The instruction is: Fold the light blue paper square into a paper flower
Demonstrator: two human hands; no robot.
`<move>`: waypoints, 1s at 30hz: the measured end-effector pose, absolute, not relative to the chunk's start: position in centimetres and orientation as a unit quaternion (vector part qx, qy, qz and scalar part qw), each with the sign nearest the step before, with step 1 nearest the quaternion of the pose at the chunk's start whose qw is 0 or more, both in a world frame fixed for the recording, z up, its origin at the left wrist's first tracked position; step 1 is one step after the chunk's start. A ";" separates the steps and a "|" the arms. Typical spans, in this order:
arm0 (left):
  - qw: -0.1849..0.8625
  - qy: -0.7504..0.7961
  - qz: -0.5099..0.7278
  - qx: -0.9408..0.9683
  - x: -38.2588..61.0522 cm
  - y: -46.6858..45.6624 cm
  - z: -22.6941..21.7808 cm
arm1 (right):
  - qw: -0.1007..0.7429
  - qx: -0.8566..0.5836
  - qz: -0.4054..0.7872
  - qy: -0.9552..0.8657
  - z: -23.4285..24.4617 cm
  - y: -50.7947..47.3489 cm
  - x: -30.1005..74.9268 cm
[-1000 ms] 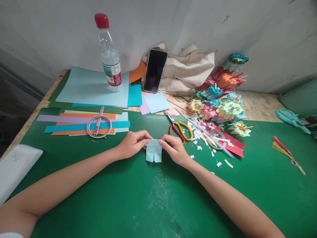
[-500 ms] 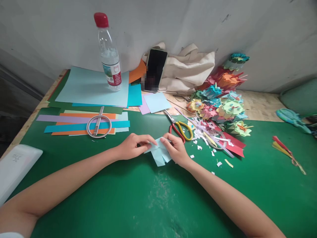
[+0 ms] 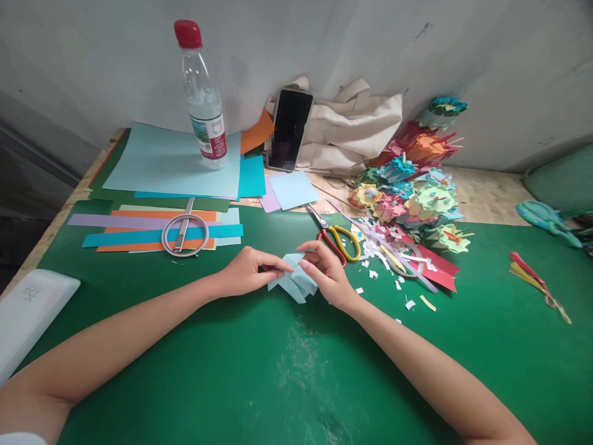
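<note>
So, a small light-blue paper [image 3: 293, 283] is being folded just above the green tabletop [image 3: 296, 371], roughly in the middle between the two hands. It looks like the creasing stage: the piece is already bent into several layers with slit flaps hanging at its lower edge, and it's held tilted rather than flat.

The left hand [image 3: 248, 272] is closed in a pinch on the paper's left corner, thumb and forefinger pressed together with the paper between them. The right hand [image 3: 327, 272] is pinched on the right side, fingertips [image 3: 303, 264] laid on the top layer, the other fingers loosely curled. Neither grip is spread; both are shut on the same piece.

As a guess, the next move would need one side held steady while the other layer is pushed over and pressed down, and a light touch is probably called for, since the slit flaps look easy to tear or bend the wrong way.

Scissors [image 3: 334, 238] with red and yellow handles are lying just beyond the right hand, not touched. Paper strips [image 3: 139, 232] are laid to the left, and a heap of finished paper flowers [image 3: 417, 191] with snippings is seen to the right.
</note>
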State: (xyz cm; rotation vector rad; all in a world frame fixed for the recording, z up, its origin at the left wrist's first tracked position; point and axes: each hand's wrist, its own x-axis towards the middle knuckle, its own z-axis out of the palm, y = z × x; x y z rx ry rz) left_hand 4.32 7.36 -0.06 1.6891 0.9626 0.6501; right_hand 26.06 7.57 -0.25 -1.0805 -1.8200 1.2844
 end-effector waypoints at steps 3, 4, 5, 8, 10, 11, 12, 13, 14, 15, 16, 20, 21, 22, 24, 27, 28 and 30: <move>0.559 0.431 0.311 0.637 4.4 7.6 0.0 | 0.372 -0.410 0.532 -0.640 -0.5 7.4 26.0; 0.569 0.434 0.322 0.620 4.4 7.7 0.0 | 0.382 -0.410 0.543 -0.625 -0.6 7.4 25.9; 0.576 0.437 0.330 0.606 4.4 7.8 0.0 | 0.390 -0.411 0.548 -0.615 -0.6 7.4 25.9; 0.590 0.440 0.338 0.586 4.4 7.9 -0.1 | 0.414 -0.425 0.526 -0.609 -0.5 7.4 25.7; 0.591 0.432 0.327 0.597 4.3 7.8 0.0 | 0.430 -0.436 0.505 -0.609 -0.5 7.5 25.6; 0.589 0.425 0.317 0.610 4.3 7.8 0.0 | 0.433 -0.440 0.498 -0.609 -0.4 7.5 25.6; 0.583 0.418 0.305 0.626 4.3 7.7 0.0 | 0.431 -0.442 0.497 -0.610 -0.4 7.5 25.6; 0.577 0.413 0.293 0.641 4.2 7.7 0.1 | 0.426 -0.442 0.498 -0.612 -0.5 7.5 25.6; 0.569 0.410 0.282 0.654 4.2 7.7 0.1 | 0.421 -0.441 0.501 -0.615 -0.5 7.6 25.6; 0.563 0.411 0.277 0.661 4.2 7.7 0.2 | 0.416 -0.439 0.504 -0.616 -0.5 7.6 25.6; 0.561 0.412 0.274 0.664 4.2 7.7 0.2 | 0.414 -0.438 0.506 -0.616 -0.5 7.6 25.6; 0.572 0.423 0.302 0.635 4.2 7.7 0.3 | 0.424 -0.444 0.505 -0.607 -0.4 7.6 25.5; 0.575 0.431 0.310 0.623 4.3 7.7 0.4 | 0.429 -0.446 0.504 -0.603 -0.3 7.6 25.4; 0.575 0.441 0.316 0.612 4.3 7.7 0.4 | 0.432 -0.448 0.505 -0.599 -0.3 7.6 25.3; 0.570 0.457 0.328 0.599 4.3 7.7 0.5 | 0.435 -0.447 0.510 -0.592 -0.1 7.6 25.2; 0.570 0.458 0.348 0.587 4.2 7.9 0.4 | 0.440 -0.445 0.516 -0.585 -0.1 7.6 25.2; 0.574 0.455 0.354 0.581 4.2 7.9 0.3 | 0.441 -0.446 0.516 -0.583 -0.2 7.6 25.2; 0.585 0.450 0.364 0.568 4.2 8.0 0.2 | 0.439 -0.449 0.516 -0.582 -0.3 7.6 25.2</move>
